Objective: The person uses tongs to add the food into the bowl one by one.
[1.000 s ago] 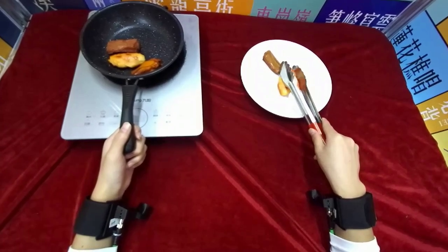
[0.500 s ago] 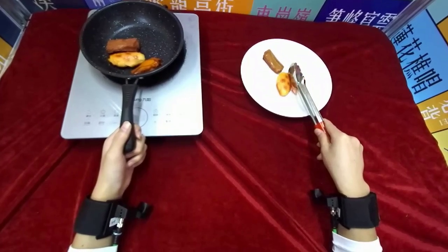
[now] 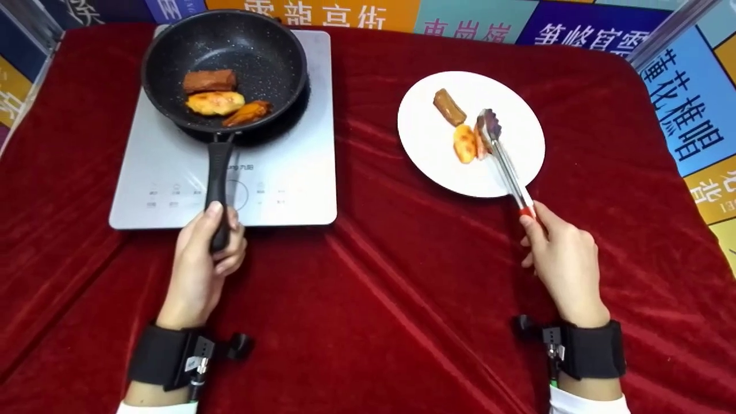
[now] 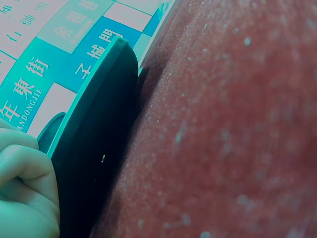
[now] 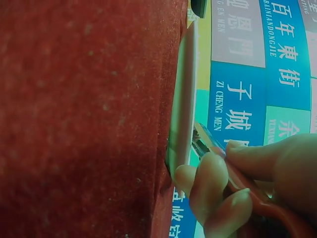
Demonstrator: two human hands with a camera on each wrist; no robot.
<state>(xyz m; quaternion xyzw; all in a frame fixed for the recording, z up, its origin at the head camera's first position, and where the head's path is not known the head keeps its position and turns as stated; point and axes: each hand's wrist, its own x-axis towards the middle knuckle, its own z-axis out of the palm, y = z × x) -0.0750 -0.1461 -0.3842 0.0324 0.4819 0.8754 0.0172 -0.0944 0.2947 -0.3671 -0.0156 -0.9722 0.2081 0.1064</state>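
In the head view my left hand (image 3: 198, 264) grips the black handle (image 3: 217, 172) of a speckled frying pan (image 3: 264, 54). A brown, blocky piece of food (image 3: 210, 81), a browned yellow piece (image 3: 215, 103) and an orange-brown piece (image 3: 247, 113) lie in the pan. My right hand (image 3: 566, 259) holds metal tongs (image 3: 509, 169) by their red grips. The tips of the tongs are together above a white plate (image 3: 422, 146), partly hiding a reddish piece (image 3: 480, 148). Beside that piece sit a yellow oval piece (image 3: 464, 144) and a brown stick-like piece (image 3: 448, 107).
Under the pan stands a silver induction cooktop (image 3: 293, 190) with printed controls. A wrinkled red velvet cloth (image 3: 368, 287) covers the table. Panels with large printed characters (image 3: 468, 29) border the far and right edges. Both wrists wear black camera straps (image 3: 592, 348).
The tongs' arms, spread apart a second ago, have come together and shifted slightly right, uncovering the yellow piece. The left hand keeps its grip. The whole head view has shifted slightly.
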